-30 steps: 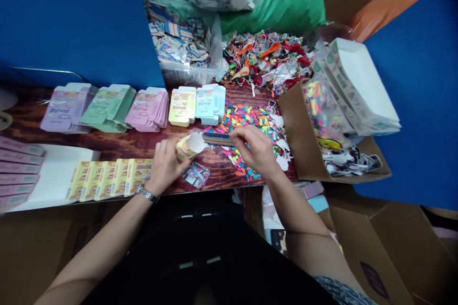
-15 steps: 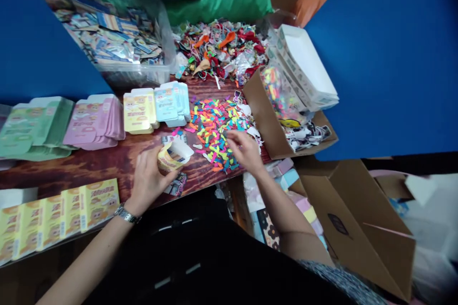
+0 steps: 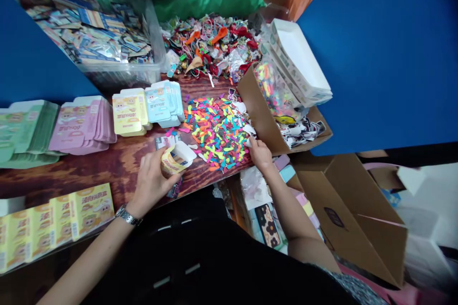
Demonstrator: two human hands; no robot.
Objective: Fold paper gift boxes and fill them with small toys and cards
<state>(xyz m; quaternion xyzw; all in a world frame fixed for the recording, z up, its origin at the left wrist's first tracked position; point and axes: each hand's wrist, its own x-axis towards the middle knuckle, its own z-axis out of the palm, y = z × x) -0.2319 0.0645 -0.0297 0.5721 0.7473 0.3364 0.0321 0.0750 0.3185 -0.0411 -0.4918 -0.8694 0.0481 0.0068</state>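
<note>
My left hand [image 3: 153,176] is closed around a small yellow carton [image 3: 171,162], tilted, its top flap open and some card-like strips inside. Under and beside it lie printed cards [image 3: 167,141] on the table. At the right edge of a heap of small bright uninflated balloons [image 3: 216,131], my right hand [image 3: 261,155] pinches a small white piece [image 3: 248,143] whose kind I cannot make out. More white pieces [image 3: 249,129] lie just above that hand, beside the cardboard box.
Flat yellow [image 3: 129,114], blue [image 3: 160,102], pink [image 3: 77,126] and green [image 3: 34,128] cartons stand in stacks. Filled yellow boxes [image 3: 91,209] line the front left. Behind are a clear bin of cards [image 3: 118,64] and mixed trinkets [image 3: 211,47]. A cardboard box [image 3: 255,109] stands right.
My right hand has moved right and slightly down, from over the balloon heap to its right edge, and now has a white piece at its fingertips. My left hand keeps hold of the carton.
</note>
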